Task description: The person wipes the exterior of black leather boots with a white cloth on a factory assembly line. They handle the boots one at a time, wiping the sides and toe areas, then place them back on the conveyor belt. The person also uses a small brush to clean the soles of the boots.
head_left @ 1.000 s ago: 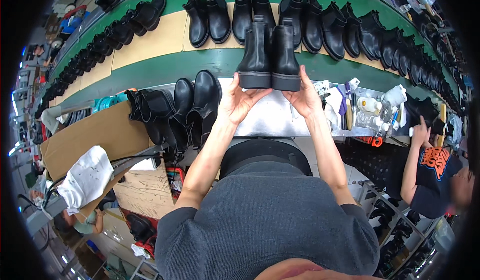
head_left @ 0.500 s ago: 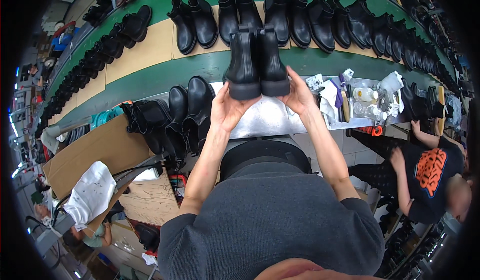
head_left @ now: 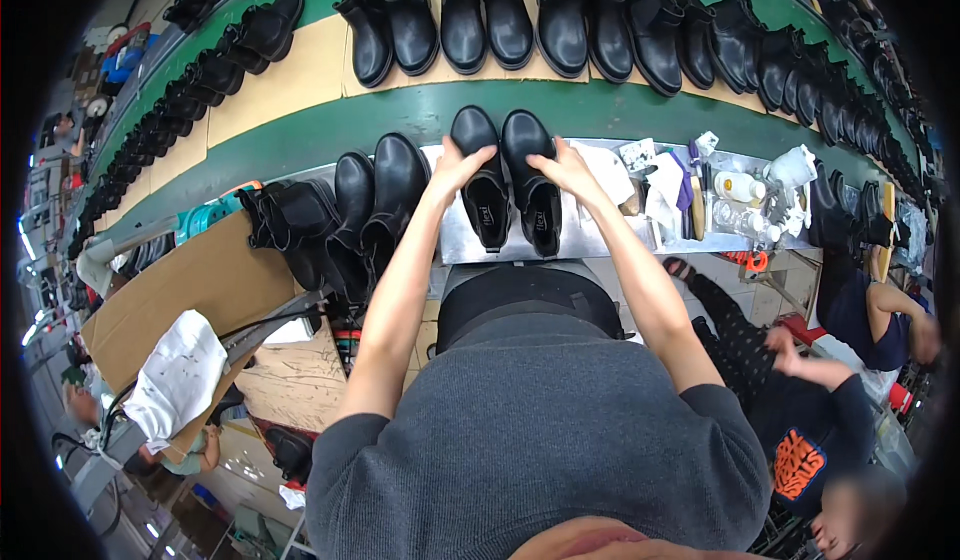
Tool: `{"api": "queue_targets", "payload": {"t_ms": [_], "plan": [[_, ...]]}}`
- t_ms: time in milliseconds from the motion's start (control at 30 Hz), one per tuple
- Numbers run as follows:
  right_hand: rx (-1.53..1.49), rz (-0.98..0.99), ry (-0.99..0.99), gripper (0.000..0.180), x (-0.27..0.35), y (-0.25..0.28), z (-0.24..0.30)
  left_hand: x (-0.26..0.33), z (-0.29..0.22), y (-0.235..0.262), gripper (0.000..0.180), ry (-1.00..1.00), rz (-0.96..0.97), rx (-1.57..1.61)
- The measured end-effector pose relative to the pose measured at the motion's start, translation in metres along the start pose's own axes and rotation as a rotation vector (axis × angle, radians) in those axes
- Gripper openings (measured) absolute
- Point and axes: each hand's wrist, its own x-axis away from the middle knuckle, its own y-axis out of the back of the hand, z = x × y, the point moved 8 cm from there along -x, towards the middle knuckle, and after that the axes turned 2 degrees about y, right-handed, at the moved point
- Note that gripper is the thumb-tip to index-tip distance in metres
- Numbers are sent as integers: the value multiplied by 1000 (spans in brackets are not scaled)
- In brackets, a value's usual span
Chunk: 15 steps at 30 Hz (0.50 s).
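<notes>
A pair of black ankle boots stands before me on the metal work surface (head_left: 610, 241), toes pointing away and shaft openings toward me. My left hand (head_left: 460, 169) is closed around the outer side of the left boot (head_left: 472, 128), its thumb lying over the upper. Gripping the right boot (head_left: 524, 136) the same way is my right hand (head_left: 565, 168). The boots sit side by side with a narrow gap between them. The fingers under my thumbs are partly hidden.
Several pairs of black boots (head_left: 563, 30) line the green bench (head_left: 400, 110) beyond. More boots (head_left: 392, 185) stand close at the left, near a cardboard sheet (head_left: 200, 285). Plastic bottles (head_left: 738, 187), a brush (head_left: 695, 210) and white cloths lie right. Co-workers (head_left: 810, 420) are at the right.
The boots have come down from being held up, soles toward me, and now rest with toes away. My hands have shifted from beneath them to their sides. The co-worker at right has moved.
</notes>
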Motion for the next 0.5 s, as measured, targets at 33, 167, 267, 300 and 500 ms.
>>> {"api": "queue_targets", "payload": {"t_ms": [33, 167, 267, 300, 500], "plan": [[222, -85, -89, 117, -12, -3, -1, -11, -2, 3, 118, 129, -134, -326], [495, -141, -317, 125, -30, 1, 8, -19, -28, 4, 110, 234, -205, -552], [328, -204, -183, 109, -24, 19, -7, -16, -31, 12, 95, 73, -176, -503], [266, -284, -51, 79, -21, 27, -6, -14, -31, 14, 86, 29, -187, -452], [-264, 96, -40, 64, 17, 40, 7, 26, -40, 4, 75, 35, 271, 272]]}}
